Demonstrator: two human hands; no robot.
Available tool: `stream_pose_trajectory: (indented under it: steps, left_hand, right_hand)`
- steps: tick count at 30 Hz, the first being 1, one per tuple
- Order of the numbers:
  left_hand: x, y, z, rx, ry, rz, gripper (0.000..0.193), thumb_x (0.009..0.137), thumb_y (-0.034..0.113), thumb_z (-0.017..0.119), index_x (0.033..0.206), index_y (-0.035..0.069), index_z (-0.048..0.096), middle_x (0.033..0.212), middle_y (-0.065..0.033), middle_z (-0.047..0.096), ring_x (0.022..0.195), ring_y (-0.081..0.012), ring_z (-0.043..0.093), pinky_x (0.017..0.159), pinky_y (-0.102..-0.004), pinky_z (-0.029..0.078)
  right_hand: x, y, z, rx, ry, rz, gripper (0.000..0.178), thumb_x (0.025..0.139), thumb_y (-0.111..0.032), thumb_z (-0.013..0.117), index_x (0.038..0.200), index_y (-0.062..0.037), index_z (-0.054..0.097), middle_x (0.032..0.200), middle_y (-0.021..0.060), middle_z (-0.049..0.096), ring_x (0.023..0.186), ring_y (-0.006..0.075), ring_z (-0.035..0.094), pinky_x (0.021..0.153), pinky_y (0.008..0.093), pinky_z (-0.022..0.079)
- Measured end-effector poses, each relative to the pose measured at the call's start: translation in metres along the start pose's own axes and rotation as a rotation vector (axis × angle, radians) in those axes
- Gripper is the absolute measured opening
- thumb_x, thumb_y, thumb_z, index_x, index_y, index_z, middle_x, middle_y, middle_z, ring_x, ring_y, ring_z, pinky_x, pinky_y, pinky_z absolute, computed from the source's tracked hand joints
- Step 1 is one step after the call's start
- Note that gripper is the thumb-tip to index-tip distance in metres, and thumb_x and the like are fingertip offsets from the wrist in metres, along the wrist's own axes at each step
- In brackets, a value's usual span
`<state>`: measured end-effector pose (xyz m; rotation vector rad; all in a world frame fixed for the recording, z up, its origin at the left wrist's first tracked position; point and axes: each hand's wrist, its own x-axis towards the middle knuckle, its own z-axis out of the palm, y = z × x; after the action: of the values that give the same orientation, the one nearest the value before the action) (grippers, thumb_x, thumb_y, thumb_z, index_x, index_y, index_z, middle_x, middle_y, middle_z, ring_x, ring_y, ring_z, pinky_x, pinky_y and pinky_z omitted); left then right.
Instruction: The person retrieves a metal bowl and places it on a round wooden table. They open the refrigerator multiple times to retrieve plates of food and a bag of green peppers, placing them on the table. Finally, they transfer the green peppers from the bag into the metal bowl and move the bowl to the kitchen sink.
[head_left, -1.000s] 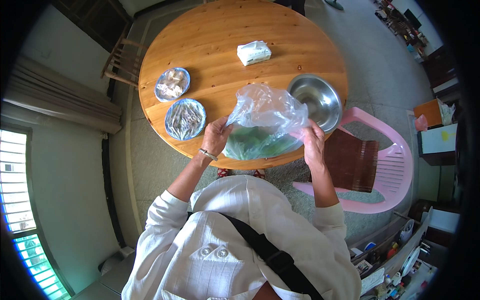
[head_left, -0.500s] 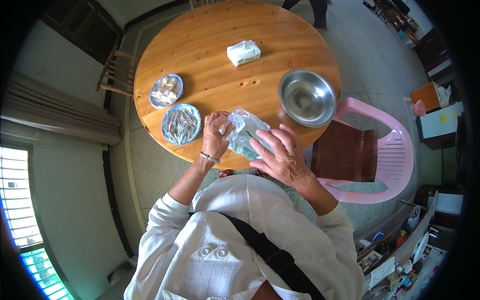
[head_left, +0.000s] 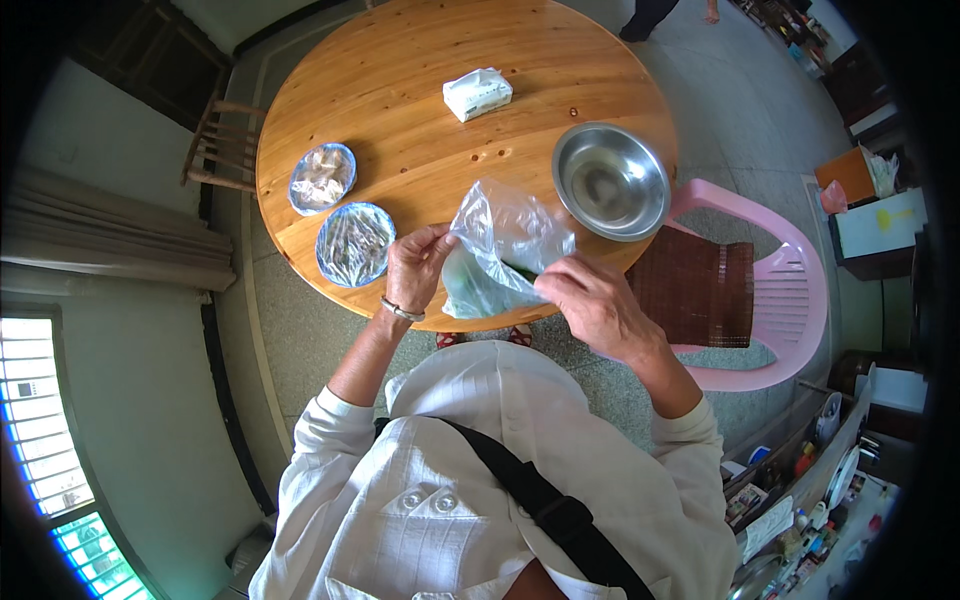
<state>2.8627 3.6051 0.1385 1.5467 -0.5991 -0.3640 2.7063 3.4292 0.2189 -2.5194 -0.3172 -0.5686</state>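
Observation:
Between my hands, over the table's near edge, hangs a clear plastic bag (head_left: 490,240) with something green inside its lower part. My left hand (head_left: 416,268), with a bracelet at the wrist, pinches the bag's left edge. On the other side my right hand (head_left: 598,303) grips the bag's right edge between thumb and fingers. What the green contents are, I cannot make out. Just left of my left hand sits a blue-rimmed bowl (head_left: 355,245) covered in plastic wrap. A second wrapped bowl (head_left: 322,178) holding pale pieces stands behind it.
On the round wooden table (head_left: 420,120) stand a steel basin (head_left: 612,182) at the right and a tissue pack (head_left: 478,95) farther back. A pink plastic chair (head_left: 790,290) with a brown seat mat is at the right. Beyond the table, part of another person (head_left: 648,18) shows.
My right hand has closed from spread fingers onto the bag's edge. The bag is now stretched wider between both hands. At the far side, the other person has shifted.

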Motion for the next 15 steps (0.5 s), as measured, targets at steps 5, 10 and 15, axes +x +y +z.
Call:
stream_pose_trajectory:
  steps: [5,10,15]
  left_hand:
    - [-0.007,0.041,0.003,0.104,0.003,0.155,0.033,0.074,0.018,0.066,0.103,0.002,0.059,0.102,-0.0113,0.053,0.092,-0.0177,0.05,0.078,-0.0293,0.043]
    - [-0.022,0.093,-0.004,0.555,-0.392,0.469,0.027,0.072,0.026,0.066,0.094,0.01,0.063,0.113,-0.0152,0.04,0.107,-0.0291,0.035,0.091,-0.0363,0.029]
    - [-0.034,0.086,0.007,0.905,-0.28,0.25,0.022,0.067,0.021,0.069,0.088,0.014,0.064,0.108,-0.0178,0.04,0.103,-0.0322,0.038,0.087,-0.0403,0.035]
  right_hand:
    - [-0.01,-0.012,-0.001,0.011,-0.101,-0.008,0.017,0.067,0.0,0.054,0.082,-0.0082,0.055,0.077,0.0045,0.051,0.066,0.0207,0.055,0.052,0.0321,0.045]
    - [-0.012,-0.024,0.001,-0.061,-0.224,-0.061,0.01,0.069,-0.006,0.053,0.078,-0.0079,0.051,0.075,0.0032,0.051,0.066,0.0176,0.053,0.055,0.0282,0.045]
    - [-0.016,-0.032,0.001,-0.017,-0.273,-0.035,0.005,0.072,-0.006,0.052,0.075,-0.0045,0.049,0.072,0.0054,0.052,0.067,0.0191,0.054,0.056,0.0294,0.045]
